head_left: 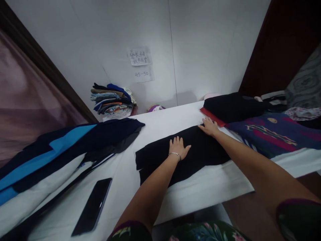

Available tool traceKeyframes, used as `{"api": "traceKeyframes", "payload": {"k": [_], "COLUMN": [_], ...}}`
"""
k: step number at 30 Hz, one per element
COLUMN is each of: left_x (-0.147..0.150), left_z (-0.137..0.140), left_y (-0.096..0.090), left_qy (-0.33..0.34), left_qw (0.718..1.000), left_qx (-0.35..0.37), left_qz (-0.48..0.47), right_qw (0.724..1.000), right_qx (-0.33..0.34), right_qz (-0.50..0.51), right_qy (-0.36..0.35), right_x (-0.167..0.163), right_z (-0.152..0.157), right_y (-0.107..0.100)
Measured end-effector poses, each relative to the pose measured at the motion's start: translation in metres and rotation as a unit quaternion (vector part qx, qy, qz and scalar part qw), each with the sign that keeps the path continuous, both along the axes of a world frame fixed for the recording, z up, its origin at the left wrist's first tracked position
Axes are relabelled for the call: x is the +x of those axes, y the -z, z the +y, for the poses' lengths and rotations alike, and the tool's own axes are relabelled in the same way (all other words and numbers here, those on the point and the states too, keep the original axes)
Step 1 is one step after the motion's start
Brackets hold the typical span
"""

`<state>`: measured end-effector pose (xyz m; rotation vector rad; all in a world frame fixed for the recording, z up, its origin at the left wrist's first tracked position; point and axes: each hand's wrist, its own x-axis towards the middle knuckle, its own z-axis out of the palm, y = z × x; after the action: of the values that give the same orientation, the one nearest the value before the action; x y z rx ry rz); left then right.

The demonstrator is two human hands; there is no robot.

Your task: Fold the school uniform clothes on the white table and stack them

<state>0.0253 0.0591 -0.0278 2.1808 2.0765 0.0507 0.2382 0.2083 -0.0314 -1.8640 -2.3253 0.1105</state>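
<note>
A black garment (160, 152) lies folded into a long flat shape on the white-covered table (173, 117) in front of me. My left hand (178, 148), with a bracelet at the wrist, rests on the middle of the cloth, fingers spread. Over at its upper right edge lies my right hand (209, 127), also flat with fingers stretched out. Neither hand grips the cloth. Part of the garment is hidden under my forearms.
A dark phone (92, 206) lies at the front left. Dark and blue clothes (72, 137) spread along the left side. Folded clothes (112, 98) are stacked by the wall. On the right are a black pile (233, 107) and a patterned purple garment (273, 130).
</note>
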Motion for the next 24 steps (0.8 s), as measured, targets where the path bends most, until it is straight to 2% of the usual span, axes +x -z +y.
{"api": "traceKeyframes", "payload": {"k": [4,6,9,12,15,18,21,24], "left_x": [0.001,0.0,0.0,0.001,0.001,0.002,0.002,0.001], "left_z": [-0.001,-0.001,-0.001,-0.001,-0.002,0.0,0.001,0.002], "left_y": [0.001,0.003,0.003,0.002,0.001,0.002,0.004,0.004], "left_qy": [0.0,0.0,-0.003,-0.006,-0.006,-0.004,-0.007,-0.008], "left_qw": [1.0,1.0,1.0,1.0,1.0,1.0,1.0,1.0], "left_qx": [0.0,0.005,0.009,0.009,0.008,0.005,0.004,0.007], "left_qz": [0.003,0.003,0.0,-0.012,-0.023,-0.021,-0.017,-0.02], "right_qw": [0.997,0.997,0.997,0.996,0.997,0.995,0.983,0.982], "right_qx": [-0.066,-0.072,-0.076,-0.086,-0.074,-0.068,-0.105,-0.126], "right_qz": [-0.02,-0.021,-0.02,-0.017,-0.009,0.022,0.037,0.032], "right_qy": [0.025,0.023,0.023,0.024,0.013,-0.074,-0.146,-0.14], "right_x": [0.009,0.011,0.012,0.008,-0.006,-0.026,-0.041,-0.047], "right_z": [0.022,0.025,0.026,0.022,0.007,-0.021,-0.045,-0.056], "right_y": [0.02,0.027,0.025,0.014,0.005,0.007,0.012,0.007]}}
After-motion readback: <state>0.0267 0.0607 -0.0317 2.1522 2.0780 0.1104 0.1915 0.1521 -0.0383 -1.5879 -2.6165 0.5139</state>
